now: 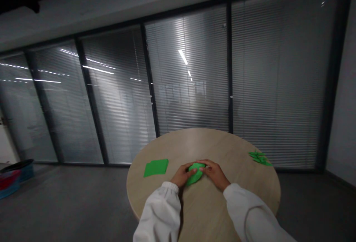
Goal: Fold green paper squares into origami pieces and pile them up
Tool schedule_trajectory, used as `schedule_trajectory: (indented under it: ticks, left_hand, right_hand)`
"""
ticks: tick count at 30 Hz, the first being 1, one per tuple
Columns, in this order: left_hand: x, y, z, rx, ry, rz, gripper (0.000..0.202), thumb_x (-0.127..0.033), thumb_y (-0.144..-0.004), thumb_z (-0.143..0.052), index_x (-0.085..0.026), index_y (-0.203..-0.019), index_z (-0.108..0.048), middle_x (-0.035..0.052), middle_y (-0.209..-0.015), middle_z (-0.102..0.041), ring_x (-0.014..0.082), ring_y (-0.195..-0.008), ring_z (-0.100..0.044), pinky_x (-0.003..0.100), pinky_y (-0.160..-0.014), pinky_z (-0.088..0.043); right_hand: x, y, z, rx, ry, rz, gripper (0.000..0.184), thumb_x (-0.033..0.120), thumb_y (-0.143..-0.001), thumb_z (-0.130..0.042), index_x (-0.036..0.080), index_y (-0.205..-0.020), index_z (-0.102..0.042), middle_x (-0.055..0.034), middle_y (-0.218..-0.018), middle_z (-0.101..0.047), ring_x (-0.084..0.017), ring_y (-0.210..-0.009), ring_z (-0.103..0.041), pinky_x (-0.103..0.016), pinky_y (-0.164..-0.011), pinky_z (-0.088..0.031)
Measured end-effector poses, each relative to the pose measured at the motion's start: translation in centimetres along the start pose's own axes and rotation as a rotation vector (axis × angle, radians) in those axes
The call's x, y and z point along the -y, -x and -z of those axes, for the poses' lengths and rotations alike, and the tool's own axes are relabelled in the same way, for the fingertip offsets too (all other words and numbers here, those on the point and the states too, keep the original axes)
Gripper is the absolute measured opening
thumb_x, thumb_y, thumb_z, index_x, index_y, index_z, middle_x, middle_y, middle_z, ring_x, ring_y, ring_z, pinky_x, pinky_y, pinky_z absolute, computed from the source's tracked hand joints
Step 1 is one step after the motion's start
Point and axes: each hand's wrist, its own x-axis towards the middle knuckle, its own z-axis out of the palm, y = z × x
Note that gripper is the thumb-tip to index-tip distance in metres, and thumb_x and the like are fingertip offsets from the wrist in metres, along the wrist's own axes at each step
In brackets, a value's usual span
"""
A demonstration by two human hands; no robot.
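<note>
A piece of green paper point(195, 177), partly folded, is held just over the table between both hands. My left hand point(182, 175) grips its left side, thumb on top and fingers curled at the edge. On the right, my right hand point(214, 173) pinches the paper's upper right part between thumb and fingers. The fingers hide some of its edges, so its full shape cannot be made out. To the left lies a stack of flat green paper sheets point(155, 168). Several narrow folded green paper pieces point(259, 158) lie in a small pile near the table's right edge.
The round wooden table point(194, 142) stands before a glass partition point(189, 75) with blinds and dark frames. Blue and red containers point(16, 179) are on the grey floor at far left. A pale wall point(343, 131) closes the right side.
</note>
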Motion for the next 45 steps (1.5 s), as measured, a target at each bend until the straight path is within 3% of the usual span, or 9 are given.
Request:
schedule_trajectory:
  ticks: [5,9,15,20,35,40,45]
  left_hand:
    - [0.5,0.4,0.1,-0.059,-0.013,0.027,0.071,-0.044,-0.068,-0.073,-0.018,-0.131,-0.053,0.0119,-0.133,-0.054,0.0283,-0.122,-0.049,0.040,-0.105,-0.035]
    - [1.4,0.3,0.1,-0.133,0.003,0.020,0.081,-0.035,-0.069,-0.074,-0.020,-0.140,-0.038,0.0122,-0.125,-0.058,0.0241,-0.110,-0.056,0.039,-0.096,-0.043]
    - [2.1,-0.4,0.3,-0.364,-0.055,-0.010,0.063,-0.027,-0.063,-0.075,-0.019,-0.123,-0.058,0.0073,-0.099,-0.064,0.0199,-0.091,-0.061,0.032,-0.080,-0.051]
    - [2.2,-0.5,0.2,-0.330,-0.096,-0.020,0.052,-0.025,-0.065,-0.072,-0.015,-0.116,-0.063,0.0063,-0.087,-0.069,0.0188,-0.080,-0.064,0.031,-0.075,-0.052]
    - [0.6,-0.5,-0.1,-0.333,0.058,0.035,0.049,-0.035,-0.060,-0.077,-0.013,-0.104,-0.068,0.0089,-0.083,-0.073,0.0220,-0.078,-0.068,0.033,-0.074,-0.052]
    - [0.9,-0.6,-0.1,-0.299,0.089,0.037,0.042,-0.043,-0.059,-0.078,-0.012,-0.088,-0.072,0.0104,-0.084,-0.074,0.0238,-0.080,-0.068,0.034,-0.078,-0.051]
    - [0.8,-0.7,-0.2,-0.271,0.235,0.034,0.043,-0.040,-0.053,-0.083,-0.012,-0.083,-0.071,0.0083,-0.078,-0.074,0.0223,-0.076,-0.068,0.034,-0.077,-0.051]
  right_hand:
    - [-0.1,0.0,0.2,0.014,0.097,0.016,0.030,0.034,-0.081,-0.058,0.023,-0.107,-0.069,-0.0057,-0.095,-0.066,-0.017,-0.078,-0.060,-0.029,-0.070,-0.049]
    - [-0.4,0.0,0.3,-0.052,0.122,-0.003,0.031,0.036,-0.083,-0.056,0.022,-0.106,-0.068,-0.0053,-0.094,-0.065,-0.014,-0.063,-0.057,-0.026,-0.060,-0.048]
    - [-1.0,-0.2,0.5,-0.160,0.180,0.014,0.031,0.041,-0.081,-0.057,0.020,-0.100,-0.071,-0.0067,-0.092,-0.066,-0.016,-0.067,-0.058,-0.026,-0.060,-0.048]
    - [-1.4,-0.3,0.6,-0.186,0.198,0.033,0.032,0.044,-0.081,-0.058,0.020,-0.095,-0.073,-0.0072,-0.088,-0.067,-0.018,-0.073,-0.060,-0.027,-0.062,-0.049]
    - [-1.8,-0.5,0.5,-0.167,0.203,0.028,0.027,0.046,-0.077,-0.063,0.022,-0.084,-0.074,-0.0078,-0.089,-0.067,-0.021,-0.085,-0.062,-0.032,-0.075,-0.050]
    - [-1.1,-0.3,0.3,-0.130,0.203,0.045,0.024,0.043,-0.078,-0.063,0.022,-0.085,-0.073,-0.0065,-0.089,-0.066,-0.020,-0.086,-0.062,-0.030,-0.074,-0.049]
    - [-0.9,-0.2,0.2,-0.109,0.219,0.061,0.025,0.042,-0.078,-0.064,0.022,-0.091,-0.073,-0.0063,-0.091,-0.065,-0.019,-0.085,-0.061,-0.030,-0.071,-0.049]
